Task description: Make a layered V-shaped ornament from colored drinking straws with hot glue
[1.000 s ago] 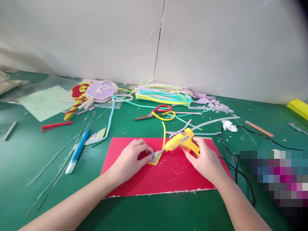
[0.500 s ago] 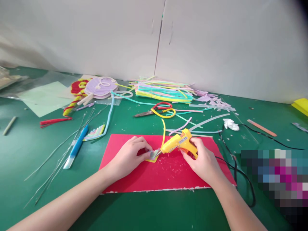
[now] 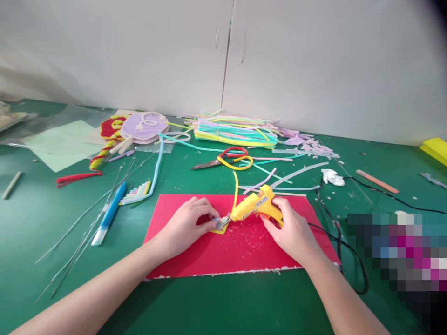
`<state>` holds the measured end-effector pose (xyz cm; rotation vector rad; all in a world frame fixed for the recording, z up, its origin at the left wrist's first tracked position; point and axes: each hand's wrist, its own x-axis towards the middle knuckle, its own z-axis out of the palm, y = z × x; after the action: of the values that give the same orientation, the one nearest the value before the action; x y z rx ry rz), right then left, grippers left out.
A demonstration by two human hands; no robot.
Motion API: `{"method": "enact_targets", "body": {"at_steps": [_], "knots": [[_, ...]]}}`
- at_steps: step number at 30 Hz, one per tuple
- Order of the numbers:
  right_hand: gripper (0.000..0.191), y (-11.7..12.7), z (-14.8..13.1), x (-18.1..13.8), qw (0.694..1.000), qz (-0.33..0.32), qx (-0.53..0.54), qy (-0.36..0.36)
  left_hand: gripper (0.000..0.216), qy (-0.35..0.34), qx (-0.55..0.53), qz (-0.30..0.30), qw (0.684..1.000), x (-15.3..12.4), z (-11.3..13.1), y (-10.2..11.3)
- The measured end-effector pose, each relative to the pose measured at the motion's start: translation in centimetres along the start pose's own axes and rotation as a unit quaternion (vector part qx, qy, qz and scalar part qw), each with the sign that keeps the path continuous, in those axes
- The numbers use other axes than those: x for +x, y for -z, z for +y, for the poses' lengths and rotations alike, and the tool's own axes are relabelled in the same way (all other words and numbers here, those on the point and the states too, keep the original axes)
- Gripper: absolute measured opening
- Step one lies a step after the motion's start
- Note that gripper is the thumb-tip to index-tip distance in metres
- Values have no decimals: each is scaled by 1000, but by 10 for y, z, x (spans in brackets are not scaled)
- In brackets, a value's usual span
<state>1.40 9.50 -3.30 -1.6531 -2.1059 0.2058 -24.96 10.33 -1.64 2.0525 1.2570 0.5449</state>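
Note:
My right hand (image 3: 291, 225) is wrapped round the handle of a yellow hot glue gun (image 3: 253, 204). Its metal nozzle points left and meets a small piece of pastel pipe cleaners (image 3: 222, 223) with a yellow edge. Fingers of my left hand (image 3: 190, 223) pinch that piece from the left and hide part of it. Both hands are over a red board (image 3: 195, 263) with a worn white front edge. A yellow pipe cleaner (image 3: 235, 190) runs up from near the nozzle. A clear glue stick (image 3: 300, 174) sticks out behind the gun.
Behind the board lie scissors (image 3: 223, 159) and a bundle of pastel pipe cleaners (image 3: 233, 132). On the left are a blue pen-like tool (image 3: 111, 211), thin wires (image 3: 82, 214) and a striped pastel piece (image 3: 138, 191). The gun's black cord (image 3: 361, 260) loops at right.
The camera view has shifted slightly. Both hands stay in nearly the same place, with the nozzle still at the small pastel piece.

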Motion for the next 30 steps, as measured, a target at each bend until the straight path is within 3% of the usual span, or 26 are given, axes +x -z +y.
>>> {"method": "enact_targets", "body": {"at_steps": [30], "knots": [[24,-2,1,-1,1000,-1,5,3,11,-1,4,6,1000,-1,-2,-1]]}}
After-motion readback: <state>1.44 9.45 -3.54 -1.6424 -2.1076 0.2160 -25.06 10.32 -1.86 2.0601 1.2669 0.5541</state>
